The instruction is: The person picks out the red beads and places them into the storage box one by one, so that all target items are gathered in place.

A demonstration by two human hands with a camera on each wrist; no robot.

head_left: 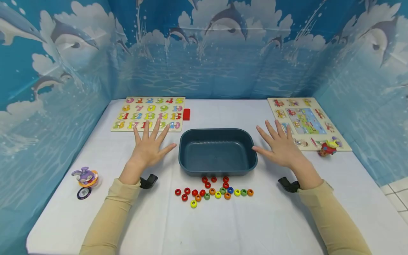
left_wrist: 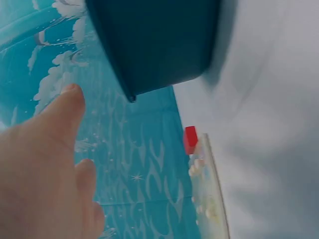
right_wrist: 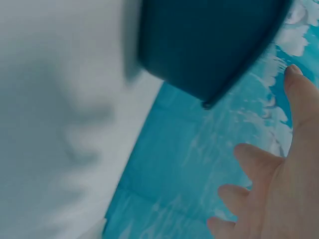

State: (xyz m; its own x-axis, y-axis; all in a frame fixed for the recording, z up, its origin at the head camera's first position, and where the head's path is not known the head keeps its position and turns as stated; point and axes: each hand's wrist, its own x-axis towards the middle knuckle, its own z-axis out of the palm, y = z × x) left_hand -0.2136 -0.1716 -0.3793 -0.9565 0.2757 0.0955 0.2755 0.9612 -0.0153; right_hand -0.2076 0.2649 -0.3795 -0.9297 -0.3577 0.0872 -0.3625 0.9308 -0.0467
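My left hand (head_left: 149, 148) is spread flat in the air, left of a dark teal rectangular tub (head_left: 218, 169), with nothing in its fingers. On the tub's other side, my right hand (head_left: 280, 148) is spread the same way and also holds nothing. In both wrist views the tub (left_wrist: 154, 50) shows beside the thumb, with a gap between. The tub's inside is bare. In front of it lie several loose beads: red ones (head_left: 177, 192) mostly at the left and close to the tub, with orange, green, yellow and a blue bead (head_left: 230, 190) among them.
Behind my left hand lies a number puzzle board (head_left: 124, 122) with a red block (head_left: 186, 114) at its edge. A picture puzzle board (head_left: 333, 141) with a small figurine (head_left: 328, 148) is back right. A purple rabbit toy (head_left: 85, 176) and a dark round disc (head_left: 84, 193) sit at left.
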